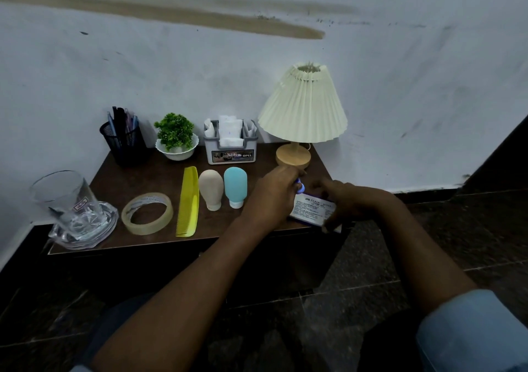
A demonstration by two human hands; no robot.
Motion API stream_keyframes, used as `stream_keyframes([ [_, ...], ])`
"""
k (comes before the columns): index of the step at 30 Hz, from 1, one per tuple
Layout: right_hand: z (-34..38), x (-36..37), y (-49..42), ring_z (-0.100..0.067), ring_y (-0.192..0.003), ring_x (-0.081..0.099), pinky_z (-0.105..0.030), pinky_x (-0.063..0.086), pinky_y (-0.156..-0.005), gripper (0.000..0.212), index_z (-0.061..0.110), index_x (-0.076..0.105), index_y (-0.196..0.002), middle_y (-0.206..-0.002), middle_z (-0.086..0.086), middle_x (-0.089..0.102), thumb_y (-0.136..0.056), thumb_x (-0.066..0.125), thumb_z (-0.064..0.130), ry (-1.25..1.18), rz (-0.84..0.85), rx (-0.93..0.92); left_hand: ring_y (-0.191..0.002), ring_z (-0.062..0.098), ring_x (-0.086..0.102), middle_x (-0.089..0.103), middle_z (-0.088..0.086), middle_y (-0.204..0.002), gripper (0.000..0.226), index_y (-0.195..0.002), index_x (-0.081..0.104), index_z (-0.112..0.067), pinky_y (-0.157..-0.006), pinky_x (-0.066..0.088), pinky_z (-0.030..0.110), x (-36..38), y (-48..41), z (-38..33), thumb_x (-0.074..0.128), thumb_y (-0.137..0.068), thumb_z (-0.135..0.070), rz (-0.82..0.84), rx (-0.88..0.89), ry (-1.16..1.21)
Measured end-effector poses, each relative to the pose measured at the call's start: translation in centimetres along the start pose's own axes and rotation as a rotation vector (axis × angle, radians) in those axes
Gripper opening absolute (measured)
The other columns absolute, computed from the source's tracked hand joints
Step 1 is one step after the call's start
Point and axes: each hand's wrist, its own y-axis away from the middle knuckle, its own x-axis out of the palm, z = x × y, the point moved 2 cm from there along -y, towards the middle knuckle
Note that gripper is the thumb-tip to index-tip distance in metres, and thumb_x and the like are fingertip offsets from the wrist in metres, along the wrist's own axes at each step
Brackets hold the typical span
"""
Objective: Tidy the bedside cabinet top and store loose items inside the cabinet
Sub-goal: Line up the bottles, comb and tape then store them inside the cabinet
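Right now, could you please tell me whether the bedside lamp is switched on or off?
It looks off: the lamp has no glow in its shade, and no light pools on the cabinet top beneath.

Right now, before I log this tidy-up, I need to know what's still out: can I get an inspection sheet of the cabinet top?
Surface: dark brown cabinet top, crowded.
Job's things: tape roll, yellow comb, beige bottle and blue bottle in a front row; white box at the right front edge.
Clutter: pen holder, potted plant, sachet organiser and lamp along the wall; glass on a glass tray at the left corner.
Hands: left hand pinches a small blue-white item; right hand holds the white box.
Cables: a pale cord behind the lamp base.
Surroundings: stained white wall, dark tiled floor.
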Motion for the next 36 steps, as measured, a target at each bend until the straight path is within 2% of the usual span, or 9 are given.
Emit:
stream_keyframes([
  [5, 0.3, 0.0, -0.9, -0.026, -0.122, 0.053, -0.048, 0.052, -0.098, 0.084, 0.039, 0.033, -0.141, -0.138, -0.005, 0.054, -0.076, 0.086, 0.032, -0.01, -0.134, -0.095, -0.101, 0.022, 0.065, 0.069, 0.006, -0.109, 0.028, -0.119, 0.068, -0.013, -0.084, 0.053, 0.038, 0.5, -0.2, 0.5, 0.066, -0.092, -0.006, 0.051, -0.015, -0.03],
  [12, 0.0, -0.2, -1.8, -0.027, -0.126, 0.05, -0.041, 0.045, -0.097, 0.071, 0.034, 0.04, -0.141, -0.142, -0.007, 0.052, -0.083, 0.08, 0.03, -0.054, -0.156, -0.137, -0.107, 0.021, 0.064, 0.069, 0.004, -0.117, 0.032, -0.123, 0.068, -0.019, -0.089, 0.053, 0.037, 0.9, -0.3, 0.8, 0.065, -0.093, -0.009, 0.105, -0.039, -0.038],
  [16, 0.0, 0.0, -1.6, -0.027, -0.131, 0.044, -0.05, 0.043, -0.105, 0.077, 0.035, 0.037, -0.142, -0.142, -0.002, 0.05, -0.08, 0.082, 0.032, -0.085, -0.174, -0.136, -0.109, 0.022, 0.064, 0.069, 0.005, -0.12, 0.034, -0.126, 0.067, -0.019, -0.09, 0.055, 0.039, 1.3, -0.4, 0.8, 0.064, -0.094, -0.01, 0.154, -0.046, -0.058],
  [19, -0.2, 0.0, -1.6, -0.024, -0.12, 0.048, -0.042, 0.046, -0.093, 0.084, 0.038, 0.034, -0.142, -0.134, -0.001, 0.052, -0.076, 0.085, 0.03, -0.093, -0.14, -0.096, -0.109, 0.023, 0.065, 0.071, 0.005, -0.12, 0.034, -0.128, 0.066, -0.02, -0.09, 0.054, 0.041, 1.7, -0.3, 0.6, 0.063, -0.095, -0.012, 0.178, -0.031, -0.072],
  [22, -0.5, -0.1, -1.7, -0.02, -0.114, 0.051, -0.034, 0.042, -0.084, 0.079, 0.036, 0.04, -0.136, -0.128, 0.002, 0.054, -0.073, 0.088, 0.03, -0.086, -0.163, -0.107, -0.111, 0.026, 0.064, 0.07, 0.007, -0.125, 0.039, -0.135, 0.062, -0.02, -0.092, 0.053, 0.041, 2.3, -0.2, 0.6, 0.061, -0.097, -0.013, 0.247, -0.035, -0.119],
  [27, -0.7, 0.1, -2.1, -0.015, -0.11, 0.049, -0.031, 0.039, -0.083, 0.074, 0.036, 0.043, -0.13, -0.132, 0.001, 0.054, -0.073, 0.089, 0.031, -0.069, -0.171, -0.12, -0.109, 0.027, 0.064, 0.071, 0.009, -0.122, 0.037, -0.131, 0.064, -0.017, -0.087, 0.047, 0.035, 2.4, -0.4, 0.7, 0.063, -0.094, -0.01, 0.227, -0.035, -0.101],
  [29, -0.7, 0.0, -2.2, -0.014, -0.11, 0.048, -0.031, 0.039, -0.084, 0.074, 0.04, 0.042, -0.129, -0.134, 0.001, 0.053, -0.073, 0.089, 0.031, -0.068, -0.16, -0.119, -0.109, 0.027, 0.064, 0.071, 0.009, -0.12, 0.037, -0.13, 0.065, -0.017, -0.092, 0.046, 0.035, 2.4, -0.4, 0.6, 0.064, -0.093, -0.01, 0.222, -0.023, -0.124],
  [32, -0.8, 0.0, -2.4, -0.014, -0.11, 0.048, -0.031, 0.04, -0.085, 0.074, 0.043, 0.039, -0.127, -0.136, 0.0, 0.053, -0.073, 0.088, 0.031, -0.068, -0.152, -0.117, -0.113, 0.022, 0.063, 0.071, 0.005, -0.122, 0.038, -0.132, 0.064, -0.019, -0.113, 0.035, 0.038, 2.5, -0.4, 0.7, 0.064, -0.094, -0.012, 0.202, 0.009, -0.166],
  [36, -0.8, 0.1, -2.3, -0.018, -0.118, 0.049, -0.034, 0.043, -0.091, 0.089, 0.033, 0.037, -0.145, -0.143, -0.003, 0.051, -0.073, 0.089, 0.033, -0.068, -0.13, -0.096, -0.119, 0.017, 0.061, 0.069, 0.0, -0.127, 0.04, -0.134, 0.061, -0.022, -0.121, 0.026, 0.041, 2.2, -0.3, 0.7, 0.064, -0.095, -0.015, 0.21, 0.024, -0.165],
])
